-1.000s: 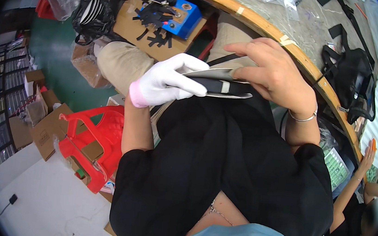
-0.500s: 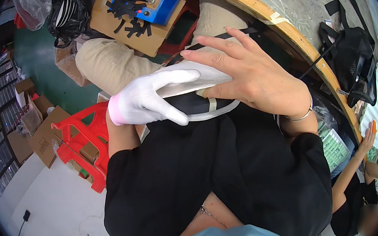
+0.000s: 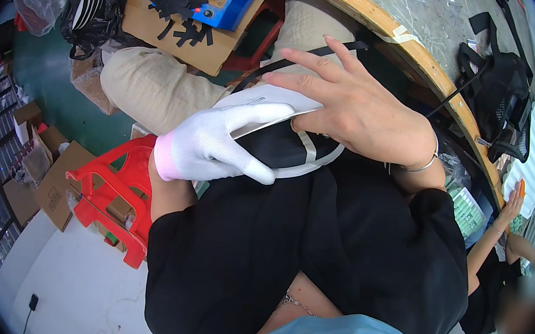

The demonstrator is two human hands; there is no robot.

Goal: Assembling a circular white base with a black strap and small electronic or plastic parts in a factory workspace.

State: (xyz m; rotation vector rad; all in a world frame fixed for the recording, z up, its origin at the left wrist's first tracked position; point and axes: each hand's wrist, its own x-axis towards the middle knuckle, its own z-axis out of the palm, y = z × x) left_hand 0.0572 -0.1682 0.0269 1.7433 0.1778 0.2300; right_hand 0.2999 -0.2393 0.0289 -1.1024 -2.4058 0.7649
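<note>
Over my lap is a black and white fabric piece [image 3: 274, 147], with a stiff white panel [image 3: 255, 100], a black inner side, a pale band across it and a white rim. A black strap runs along its far side. I cannot make out its exact kind. My left hand [image 3: 214, 140], in a white knit glove with a pink cuff, grips the left end between thumb and fingers. Bare, with a bracelet at the wrist, my right hand [image 3: 359, 111] holds the panel's right end between thumb and forefinger. Its other fingers stretch out above the panel.
Beyond my knees, a blue machine [image 3: 228, 4] and black strips [image 3: 180, 8] sit on cardboard [image 3: 139, 20]. A wooden-edged table [image 3: 426, 50] curves past, carrying a black mesh bag [image 3: 503, 95]. A red stool [image 3: 124, 183] stands left; a co-worker's hand [image 3: 512, 203] is at right.
The white panel has tilted, showing more of its printed outer face. My right thumb has shifted slightly right along its edge. The left hand keeps its grip.
</note>
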